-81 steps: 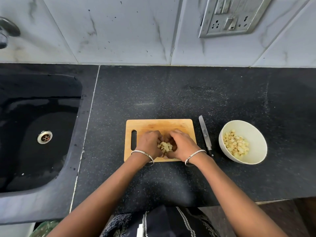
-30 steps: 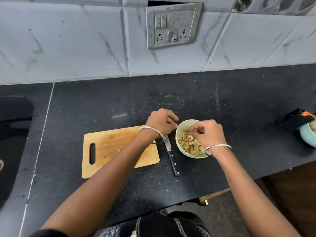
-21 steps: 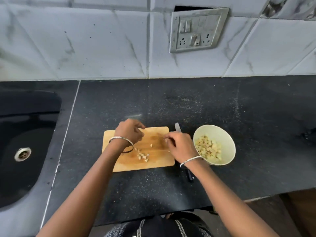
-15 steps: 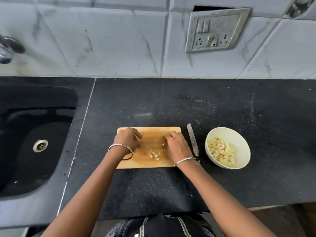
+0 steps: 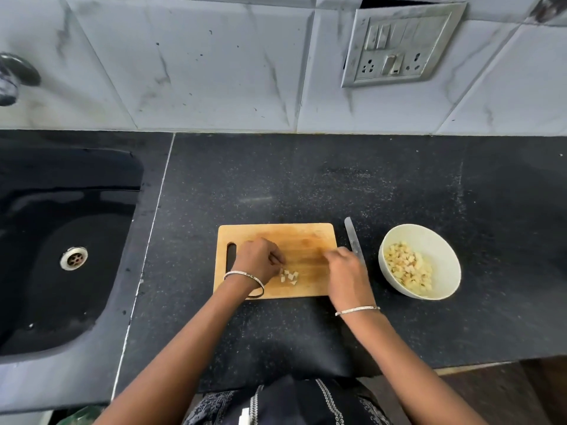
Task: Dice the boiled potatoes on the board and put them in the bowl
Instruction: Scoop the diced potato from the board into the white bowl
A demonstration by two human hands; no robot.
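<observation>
In the head view our left hand [image 5: 257, 262] curls its fingers against the few potato cubes [image 5: 289, 276] left on the wooden cutting board [image 5: 306, 237], though we cannot tell whether it pinches any. Our right hand [image 5: 346, 271] hovers loose-fingered and empty at the board's right edge, likely to help gather them. The knife [image 5: 354, 240] lies parked between board and white bowl [image 5: 441, 246], which sits close for a short carry and already holds most dice; we read no writing anywhere.
</observation>
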